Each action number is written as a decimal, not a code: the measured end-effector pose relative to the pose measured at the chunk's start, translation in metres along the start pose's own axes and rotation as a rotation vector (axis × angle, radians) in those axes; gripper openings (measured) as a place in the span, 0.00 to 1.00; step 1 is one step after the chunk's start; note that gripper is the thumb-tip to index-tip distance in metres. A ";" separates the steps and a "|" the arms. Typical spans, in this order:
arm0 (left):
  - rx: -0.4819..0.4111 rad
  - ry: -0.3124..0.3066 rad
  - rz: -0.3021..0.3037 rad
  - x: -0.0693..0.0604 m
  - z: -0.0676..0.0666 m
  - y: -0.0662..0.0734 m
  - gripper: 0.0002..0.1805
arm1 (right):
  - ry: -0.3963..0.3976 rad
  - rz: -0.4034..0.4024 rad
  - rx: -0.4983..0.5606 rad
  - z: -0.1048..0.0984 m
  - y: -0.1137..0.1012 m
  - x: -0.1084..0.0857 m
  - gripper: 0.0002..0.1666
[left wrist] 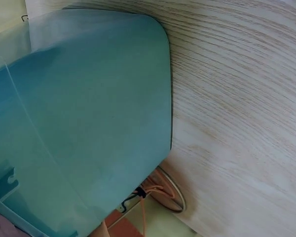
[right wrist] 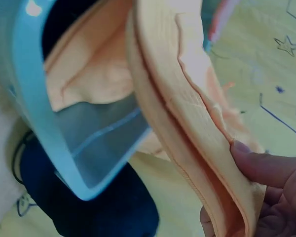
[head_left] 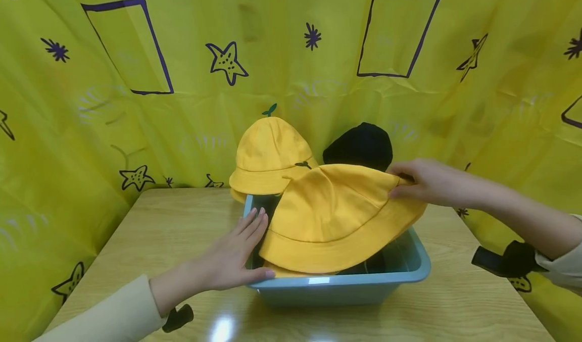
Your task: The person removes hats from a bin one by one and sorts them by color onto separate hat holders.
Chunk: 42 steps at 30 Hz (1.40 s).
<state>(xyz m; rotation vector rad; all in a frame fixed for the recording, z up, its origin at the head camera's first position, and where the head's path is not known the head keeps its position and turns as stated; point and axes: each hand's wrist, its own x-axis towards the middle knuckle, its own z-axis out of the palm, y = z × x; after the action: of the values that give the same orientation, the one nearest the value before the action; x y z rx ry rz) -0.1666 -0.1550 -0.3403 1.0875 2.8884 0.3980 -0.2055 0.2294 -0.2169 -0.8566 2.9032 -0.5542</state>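
A yellow bucket hat (head_left: 327, 215) with a small green sprout on top is tilted over the blue-green plastic bin (head_left: 345, 282). My right hand (head_left: 432, 183) pinches its brim at the right, thumb on one face, as the right wrist view also shows on the hat (right wrist: 187, 113). My left hand (head_left: 229, 258) rests on the bin's left rim with fingers extended, close to the hat's brim. Inside the bin, more yellow cloth (right wrist: 96, 79) lies below the held hat; its full shape is hidden.
Behind the bin stand another yellow sprout hat (head_left: 273, 147) at left and a black hat (head_left: 361, 147) at right. The bin sits on a wooden table (head_left: 182, 221). A yellow patterned curtain (head_left: 282, 29) closes off the back and sides. Orange cable (left wrist: 160, 187) shows past the table edge.
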 end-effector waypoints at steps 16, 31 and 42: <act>0.130 0.509 0.409 0.029 -0.021 -0.004 0.56 | 0.165 -0.190 0.058 -0.040 0.003 0.000 0.07; 0.139 0.578 0.137 0.060 -0.031 -0.028 0.63 | 0.275 -0.147 0.095 -0.059 -0.013 0.010 0.09; -0.017 0.857 0.192 0.064 -0.053 -0.038 0.41 | 0.419 -0.099 0.192 -0.052 -0.008 0.024 0.13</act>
<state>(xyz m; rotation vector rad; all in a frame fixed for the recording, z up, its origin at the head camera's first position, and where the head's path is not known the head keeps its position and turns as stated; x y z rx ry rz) -0.2455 -0.1528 -0.2940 1.4829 3.4467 1.1432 -0.2299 0.2272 -0.1651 -0.9594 3.1012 -1.1260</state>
